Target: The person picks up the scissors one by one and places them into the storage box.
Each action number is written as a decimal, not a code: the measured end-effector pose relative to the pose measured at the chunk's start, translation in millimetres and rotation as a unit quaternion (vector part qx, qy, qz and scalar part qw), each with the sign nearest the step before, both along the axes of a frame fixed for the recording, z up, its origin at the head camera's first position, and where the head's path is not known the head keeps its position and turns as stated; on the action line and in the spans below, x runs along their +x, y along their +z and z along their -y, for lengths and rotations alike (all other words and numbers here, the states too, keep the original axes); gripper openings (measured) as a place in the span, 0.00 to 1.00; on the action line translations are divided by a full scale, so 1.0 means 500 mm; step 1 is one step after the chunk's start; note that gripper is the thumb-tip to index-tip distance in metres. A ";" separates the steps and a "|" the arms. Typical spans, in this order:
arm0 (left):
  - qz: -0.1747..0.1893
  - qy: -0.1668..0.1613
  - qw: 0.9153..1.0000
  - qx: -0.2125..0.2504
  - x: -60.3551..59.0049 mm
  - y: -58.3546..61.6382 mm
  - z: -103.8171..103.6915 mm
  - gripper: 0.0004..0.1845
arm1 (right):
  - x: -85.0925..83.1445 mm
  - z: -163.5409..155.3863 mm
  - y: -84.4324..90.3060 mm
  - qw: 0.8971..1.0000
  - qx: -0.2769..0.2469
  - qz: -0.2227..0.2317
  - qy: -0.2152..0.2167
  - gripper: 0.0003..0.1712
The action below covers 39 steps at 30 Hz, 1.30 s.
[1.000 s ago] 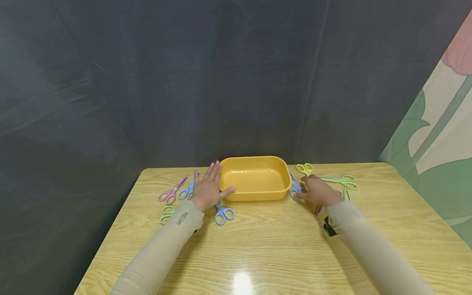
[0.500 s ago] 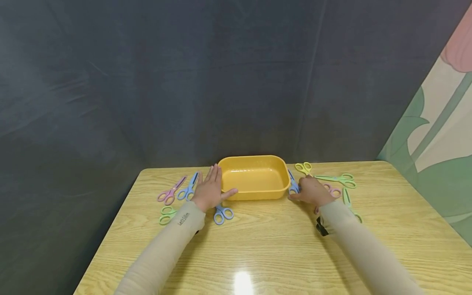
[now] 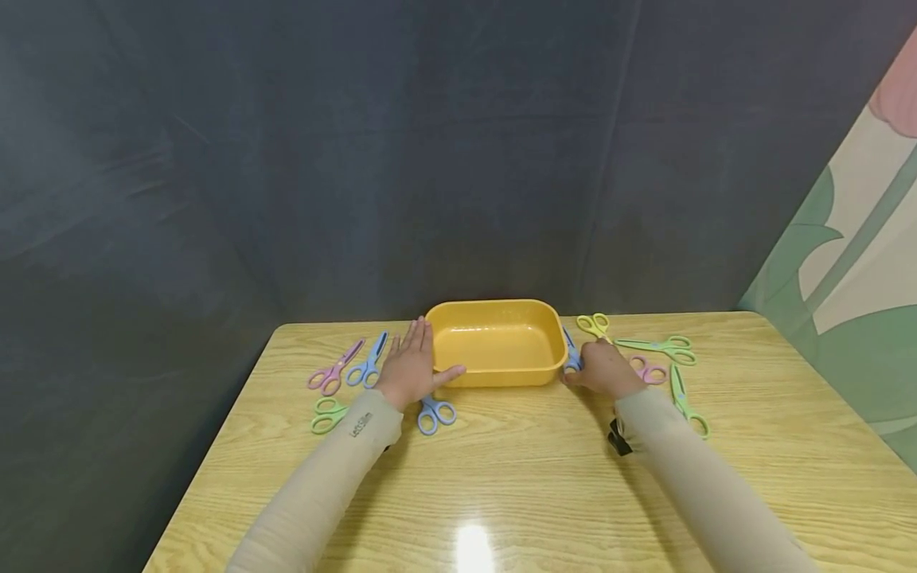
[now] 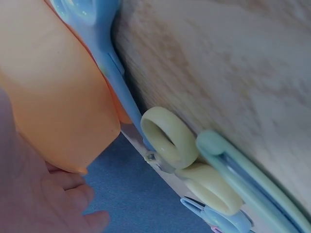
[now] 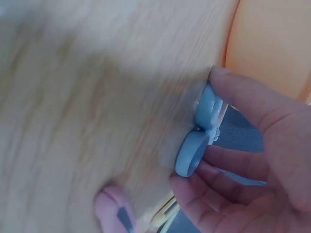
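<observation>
A yellow-orange tray point(image 3: 494, 374) sits at the far middle of the wooden table point(image 3: 516, 485). My left hand point(image 3: 411, 368) lies flat with straight fingers against the tray's left wall, thumb along its front corner. My right hand point(image 3: 582, 369) is at the tray's right wall and pinches the handles of a pair of blue scissors point(image 3: 571, 356). In the right wrist view the thumb point(image 5: 248, 102) and curled fingers point(image 5: 194, 194) hold the blue scissors point(image 5: 192, 153) just over the wood. The left wrist view shows the tray point(image 4: 53, 97) close up, with blue scissors point(image 4: 109, 63) beside it.
Left of the tray lie pink scissors point(image 3: 334, 370), blue scissors point(image 3: 368, 362), green scissors point(image 3: 327, 415) and more blue scissors point(image 3: 435, 414). To the right lie yellow-green scissors point(image 3: 593, 325), green scissors point(image 3: 655, 348), pink scissors point(image 3: 648, 371) and another green pair point(image 3: 686, 400). A dark backdrop stands behind.
My right hand has slid left to the tray's right wall and closed its fingers on the blue scissors. My left hand has stayed against the tray.
</observation>
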<state>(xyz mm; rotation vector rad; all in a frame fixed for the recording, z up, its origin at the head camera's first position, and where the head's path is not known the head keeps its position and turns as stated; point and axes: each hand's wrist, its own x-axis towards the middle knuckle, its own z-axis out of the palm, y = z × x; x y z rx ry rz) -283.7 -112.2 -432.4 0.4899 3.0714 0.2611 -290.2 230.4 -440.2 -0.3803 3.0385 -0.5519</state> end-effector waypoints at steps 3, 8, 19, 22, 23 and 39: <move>-0.003 0.001 1.000 -0.003 -0.001 0.001 -0.001 0.59 | 0.003 0.002 0.002 1.000 -0.002 0.001 -0.006 0.21; -0.001 0.006 1.000 -0.009 -0.005 -0.006 -0.001 0.60 | 0.005 0.001 -0.002 1.000 -0.019 -0.007 -0.013 0.22; 0.001 0.008 1.000 -0.006 -0.007 -0.008 -0.002 0.61 | 0.001 -0.006 -0.018 0.999 -0.029 -0.010 -0.029 0.23; 0.002 0.009 1.000 -0.006 -0.004 -0.006 -0.003 0.60 | 0.001 -0.008 -0.018 0.999 -0.026 -0.019 -0.027 0.23; 0.002 0.009 1.000 -0.003 -0.003 -0.004 -0.004 0.60 | 0.001 -0.009 -0.017 0.999 -0.024 -0.022 -0.029 0.23; -0.020 0.010 1.000 -0.019 -0.002 -0.010 -0.005 0.60 | -0.004 -0.021 0.031 0.999 -0.017 -0.020 -0.046 0.18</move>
